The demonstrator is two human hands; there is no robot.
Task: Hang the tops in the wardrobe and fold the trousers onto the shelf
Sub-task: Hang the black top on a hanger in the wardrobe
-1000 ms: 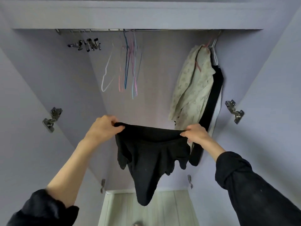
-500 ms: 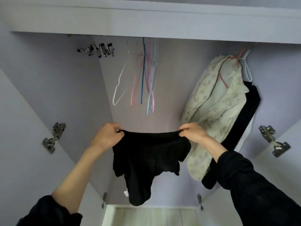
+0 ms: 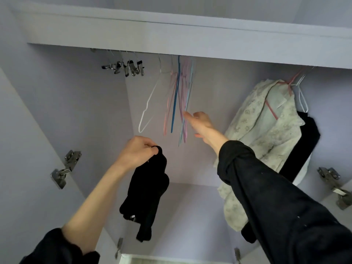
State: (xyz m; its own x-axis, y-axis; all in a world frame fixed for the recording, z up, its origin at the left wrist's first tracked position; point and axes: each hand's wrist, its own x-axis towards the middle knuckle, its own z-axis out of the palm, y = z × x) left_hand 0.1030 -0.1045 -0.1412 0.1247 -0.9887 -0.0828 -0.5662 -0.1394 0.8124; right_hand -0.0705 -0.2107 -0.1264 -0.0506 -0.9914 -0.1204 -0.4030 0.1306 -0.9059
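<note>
My left hand (image 3: 137,151) grips one top corner of a black top (image 3: 147,195), which dangles in a bunch below it inside the open wardrobe. My right hand (image 3: 200,123) is raised with its fingers stretched out, the fingertips at the lower ends of several empty thin hangers (image 3: 179,103) in pink, blue and light blue. A white empty hanger (image 3: 150,105) hangs just left of them. All hang from the rail under the top panel.
A pale patterned shirt (image 3: 264,130) hangs on a red hanger at the right, with a black garment (image 3: 302,147) behind it. Metal clip hangers (image 3: 127,67) cluster at the rail's left end. Door hinges (image 3: 65,168) flank the opening. A pale shelf edge (image 3: 133,259) shows at the bottom.
My right hand let go of the black top and rose to the coloured hangers. The top now hangs bunched from my left hand alone. The view tilted up.
</note>
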